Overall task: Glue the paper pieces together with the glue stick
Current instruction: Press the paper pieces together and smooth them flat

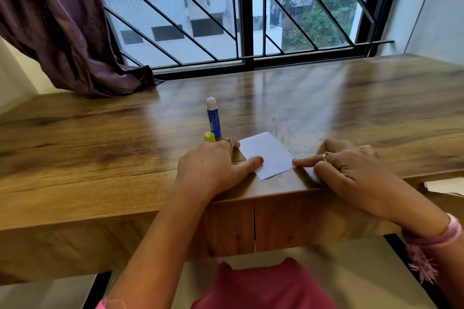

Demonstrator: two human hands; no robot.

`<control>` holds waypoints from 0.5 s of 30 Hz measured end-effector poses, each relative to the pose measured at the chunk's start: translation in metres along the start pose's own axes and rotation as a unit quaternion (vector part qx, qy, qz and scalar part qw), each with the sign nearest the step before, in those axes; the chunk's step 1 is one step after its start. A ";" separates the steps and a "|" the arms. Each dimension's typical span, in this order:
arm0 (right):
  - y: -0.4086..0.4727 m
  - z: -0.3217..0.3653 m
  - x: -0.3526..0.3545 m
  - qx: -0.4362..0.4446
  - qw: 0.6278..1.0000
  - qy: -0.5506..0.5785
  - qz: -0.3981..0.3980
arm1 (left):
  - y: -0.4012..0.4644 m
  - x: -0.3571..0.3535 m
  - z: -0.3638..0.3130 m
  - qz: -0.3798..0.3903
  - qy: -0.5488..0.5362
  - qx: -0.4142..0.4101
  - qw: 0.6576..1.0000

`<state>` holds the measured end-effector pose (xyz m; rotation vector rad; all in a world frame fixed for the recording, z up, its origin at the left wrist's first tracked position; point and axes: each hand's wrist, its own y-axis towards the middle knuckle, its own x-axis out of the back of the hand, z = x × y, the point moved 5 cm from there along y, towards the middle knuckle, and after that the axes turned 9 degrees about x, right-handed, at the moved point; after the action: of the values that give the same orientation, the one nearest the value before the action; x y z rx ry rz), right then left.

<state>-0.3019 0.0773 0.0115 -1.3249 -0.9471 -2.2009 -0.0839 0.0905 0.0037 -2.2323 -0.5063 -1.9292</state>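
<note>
Paper (266, 155) lies flat nr front edge of desk (100, 133), between both hands. L hand (213, 168) thumb presses its left edge; R hand (349, 165) forefinger tip touches its right corner; neither grips anything, R's other fingers loosely curled. Glue stick (213, 118) upright, uncapped, just behind L hand, long axis vertical; yellow cap (209, 137) beside it. L hand nearer, likely picks it.

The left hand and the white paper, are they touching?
Touching. The head view shows the left hand with its thumb lying flat on the white paper, pressing its left edge onto the desk.
</note>
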 end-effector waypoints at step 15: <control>0.023 0.006 -0.002 0.102 0.976 0.163 0.099 | 0.029 0.009 0.004 0.166 -0.071 -0.088 0.980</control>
<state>-0.2827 0.0661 0.0201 -0.8886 -0.8479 -2.0254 -0.0694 0.0657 0.0150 -2.3891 0.0290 -1.7108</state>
